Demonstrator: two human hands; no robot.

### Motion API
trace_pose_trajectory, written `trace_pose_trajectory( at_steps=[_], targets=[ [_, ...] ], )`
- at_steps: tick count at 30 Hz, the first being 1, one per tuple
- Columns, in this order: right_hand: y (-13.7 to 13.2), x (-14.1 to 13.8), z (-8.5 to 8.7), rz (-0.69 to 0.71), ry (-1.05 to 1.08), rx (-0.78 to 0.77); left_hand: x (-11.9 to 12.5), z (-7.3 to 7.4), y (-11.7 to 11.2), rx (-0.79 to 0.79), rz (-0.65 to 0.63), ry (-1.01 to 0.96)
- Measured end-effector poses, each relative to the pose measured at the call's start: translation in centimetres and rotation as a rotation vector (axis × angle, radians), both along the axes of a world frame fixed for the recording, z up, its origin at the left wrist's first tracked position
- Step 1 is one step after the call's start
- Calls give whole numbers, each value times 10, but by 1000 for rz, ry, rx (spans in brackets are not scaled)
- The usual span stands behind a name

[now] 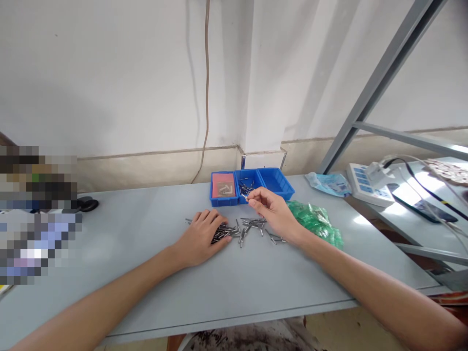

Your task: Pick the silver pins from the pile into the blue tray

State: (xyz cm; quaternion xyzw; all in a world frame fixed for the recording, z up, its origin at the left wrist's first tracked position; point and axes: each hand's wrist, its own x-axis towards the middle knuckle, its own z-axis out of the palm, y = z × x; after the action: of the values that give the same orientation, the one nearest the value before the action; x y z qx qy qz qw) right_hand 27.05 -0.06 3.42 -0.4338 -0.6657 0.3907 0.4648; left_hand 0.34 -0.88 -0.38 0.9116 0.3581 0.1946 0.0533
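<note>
A loose scatter of small metal pins (252, 227) lies on the grey table (146, 273). My left hand (203, 236) rests palm down on the left part of the pile, fingers curled over a bunch of pins. My right hand (272, 209) hovers just above the pile, thumb and fingers pinched on one thin pin near the blue bins. A blue three-compartment tray (278, 181) stands behind the pins; its left compartment has a red lining and small white parts, the middle one holds several pins.
A heap of green plastic bags (317, 220) lies right of my right hand. Farther right are a blue packet (329, 184), a white power strip (363, 183) with cables and a phone (417, 201). A black object (87, 203) sits at the left. A wall runs behind the table.
</note>
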Motion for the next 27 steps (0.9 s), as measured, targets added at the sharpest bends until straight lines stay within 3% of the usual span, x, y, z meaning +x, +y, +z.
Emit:
trace_pose_trajectory(
  at_steps=[4,13,19,27],
  targets=[
    [1,0,-3,106,184,-231,0,0,0,-8,-2,-3],
    [1,-2,-2,260,462,-441,0,0,0,-15,-5,-5],
    [0,-1,-1,278,493,-451,0,0,0,-18,0,3],
    [-2,-3,-1,189,361,-306,0,0,0,-19,-3,6]
  ],
)
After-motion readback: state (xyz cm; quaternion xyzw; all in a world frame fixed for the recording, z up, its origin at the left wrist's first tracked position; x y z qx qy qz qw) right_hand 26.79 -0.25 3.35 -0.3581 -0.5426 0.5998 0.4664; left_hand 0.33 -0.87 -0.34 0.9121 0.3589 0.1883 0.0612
